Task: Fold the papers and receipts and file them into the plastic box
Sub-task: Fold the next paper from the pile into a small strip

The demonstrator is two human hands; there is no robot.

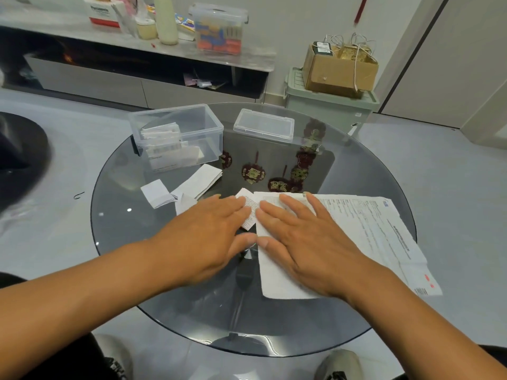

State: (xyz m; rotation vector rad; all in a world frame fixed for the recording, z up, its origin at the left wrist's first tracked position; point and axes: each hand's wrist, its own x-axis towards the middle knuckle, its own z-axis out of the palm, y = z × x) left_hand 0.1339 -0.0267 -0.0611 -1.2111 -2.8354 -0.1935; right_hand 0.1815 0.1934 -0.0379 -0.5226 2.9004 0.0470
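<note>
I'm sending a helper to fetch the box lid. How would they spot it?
On the round glass table, look at the far edge, right of the open clear plastic box that holds folded papers. The lid is the flat, shallow, clear rectangle lying there alone, empty.

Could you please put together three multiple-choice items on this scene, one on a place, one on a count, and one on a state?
1. Where does the lid lie?
A. On the box
B. On the table right of the box
C. On the floor

2. How many clear plastic boxes stand on the glass table?
A. One
B. Two
C. Three

3. How is the right hand placed?
A. Flat on the large paper
B. Clenched above the table
C. Holding the lid

Key: 1 B, the lid rests beside the open plastic box. 2 A, only one is there. 3 A, straight fingers press the large paper.
</note>
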